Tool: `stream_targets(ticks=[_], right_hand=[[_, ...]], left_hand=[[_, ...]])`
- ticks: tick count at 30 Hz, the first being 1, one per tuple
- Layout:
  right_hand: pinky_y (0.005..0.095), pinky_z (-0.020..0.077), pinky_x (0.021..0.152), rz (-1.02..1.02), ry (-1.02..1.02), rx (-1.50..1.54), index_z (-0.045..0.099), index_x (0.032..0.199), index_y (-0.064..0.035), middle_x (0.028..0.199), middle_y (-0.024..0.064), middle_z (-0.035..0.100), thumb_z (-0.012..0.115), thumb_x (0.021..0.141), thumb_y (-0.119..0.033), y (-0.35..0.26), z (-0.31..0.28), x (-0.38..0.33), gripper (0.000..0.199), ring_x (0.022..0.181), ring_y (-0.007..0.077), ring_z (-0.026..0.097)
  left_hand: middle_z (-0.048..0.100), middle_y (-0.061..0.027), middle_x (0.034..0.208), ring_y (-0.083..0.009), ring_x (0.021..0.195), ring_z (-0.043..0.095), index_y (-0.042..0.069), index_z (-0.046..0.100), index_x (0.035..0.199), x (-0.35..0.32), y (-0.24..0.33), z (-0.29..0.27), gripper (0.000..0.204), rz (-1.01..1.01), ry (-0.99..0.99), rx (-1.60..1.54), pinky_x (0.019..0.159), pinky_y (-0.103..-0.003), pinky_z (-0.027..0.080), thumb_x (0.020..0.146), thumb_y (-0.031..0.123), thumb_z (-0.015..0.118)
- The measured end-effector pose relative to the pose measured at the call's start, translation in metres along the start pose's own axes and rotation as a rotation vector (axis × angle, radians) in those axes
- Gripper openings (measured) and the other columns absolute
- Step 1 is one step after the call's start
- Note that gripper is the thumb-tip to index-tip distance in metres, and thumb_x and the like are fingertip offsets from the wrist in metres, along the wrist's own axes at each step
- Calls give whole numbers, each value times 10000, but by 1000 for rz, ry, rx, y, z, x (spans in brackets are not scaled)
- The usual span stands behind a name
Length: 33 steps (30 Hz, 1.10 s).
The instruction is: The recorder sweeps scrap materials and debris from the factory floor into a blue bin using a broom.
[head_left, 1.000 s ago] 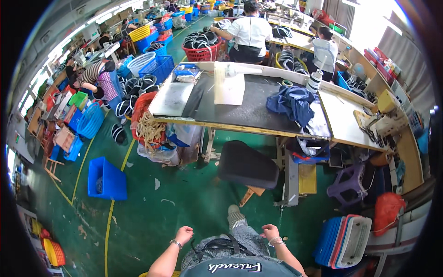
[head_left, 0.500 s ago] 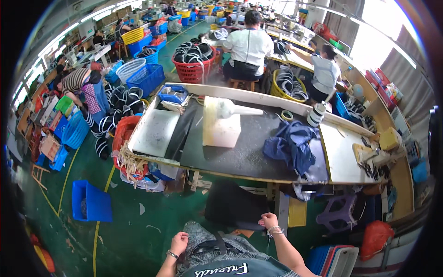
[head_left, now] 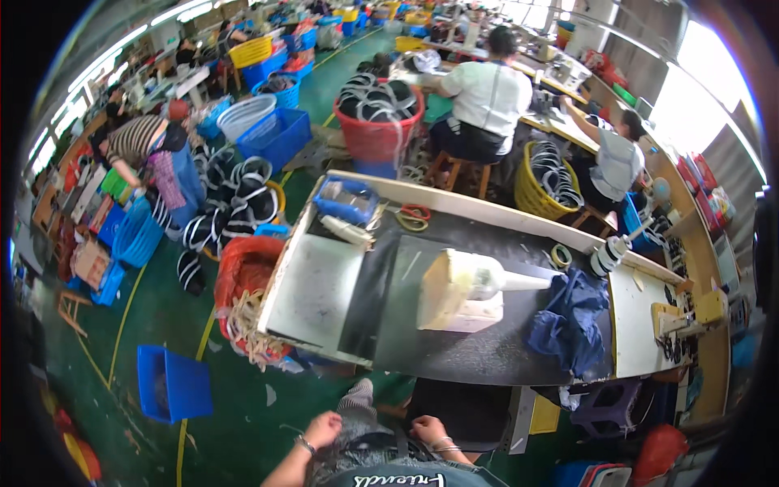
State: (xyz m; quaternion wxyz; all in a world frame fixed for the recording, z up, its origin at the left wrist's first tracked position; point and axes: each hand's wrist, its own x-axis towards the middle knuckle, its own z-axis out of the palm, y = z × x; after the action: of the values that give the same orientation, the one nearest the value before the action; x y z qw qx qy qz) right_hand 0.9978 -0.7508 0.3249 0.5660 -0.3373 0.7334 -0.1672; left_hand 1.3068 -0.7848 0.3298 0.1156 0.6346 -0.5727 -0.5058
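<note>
My left hand (head_left: 324, 429) hangs in front of my lap with its fingers loosely curled; nothing shows in it. My right hand (head_left: 430, 429) is also curled, held close to my waist beside a black seat (head_left: 458, 412), and no object is visible in it. Both hands are below the near edge of the workbench (head_left: 495, 377) and apart from it. On the bench stands a whitish box-like block with a white bottle-shaped piece (head_left: 485, 282) and its long spout. Right of it lies a crumpled dark blue cloth (head_left: 570, 323).
Scissors (head_left: 412, 217), a blue tray (head_left: 346, 202) and a tape roll (head_left: 561, 256) lie on the bench. A blue bin (head_left: 173, 384) stands on the floor at left, a red basket (head_left: 241, 280) at the bench corner. Two people (head_left: 489, 97) sit beyond; another (head_left: 158, 154) bends at left.
My view has shifted and the bench now appears nearer and further right. My right hand has come in from the side toward my waist. My left hand remains curled.
</note>
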Motion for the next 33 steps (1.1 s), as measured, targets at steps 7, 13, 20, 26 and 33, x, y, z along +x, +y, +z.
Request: stream_targets(ticks=[7, 13, 20, 26, 33], right_hand=[[383, 505, 677, -679, -238, -560, 579, 1001, -32, 802, 209, 624, 556, 805, -157, -122, 71, 18, 234, 784, 328, 630], [244, 496, 589, -451, -294, -110, 589, 948, 21, 730, 70, 648, 531, 849, -114, -192, 130, 18, 177, 664, 107, 628], [328, 467, 775, -947, 300, -292, 589, 985, -21, 917, 143, 616, 574, 752, 7, -282, 244, -13, 235, 859, 251, 603], [455, 225, 1052, -669, 995, -699, 330, 1302, 66, 1346, 267, 324, 592, 795, -213, -326, 282, 98, 635, 1265, 379, 292], [424, 211, 1073, -228, 856, -835, 344, 1304, 58, 1359, 293, 301, 506, 849, -290, -341, 325, 139, 595, 1294, 411, 242]], left_hand=[[651, -108, 815, -176, 740, 625, 18, 604, 906, -20, -64, -102, 147, -176, 601, -581, 687, -298, 505, 775, 84, 602], [648, -144, 855, -273, 812, 634, 37, 621, 898, -155, -139, -77, 192, -424, 480, -40, 735, -350, 498, 792, 189, 568], [623, -197, 886, -339, 860, 598, 45, 613, 935, -148, -222, -155, 214, -411, 540, -77, 772, -410, 473, 793, 186, 537], [613, -192, 936, -353, 861, 588, 56, 576, 1032, -99, -299, -316, 235, -65, 250, -78, 754, -416, 470, 831, 153, 503], [611, -192, 795, -355, 807, 586, 13, 567, 946, -119, -366, -537, 246, -359, 367, 255, 696, -434, 469, 725, 113, 610]])
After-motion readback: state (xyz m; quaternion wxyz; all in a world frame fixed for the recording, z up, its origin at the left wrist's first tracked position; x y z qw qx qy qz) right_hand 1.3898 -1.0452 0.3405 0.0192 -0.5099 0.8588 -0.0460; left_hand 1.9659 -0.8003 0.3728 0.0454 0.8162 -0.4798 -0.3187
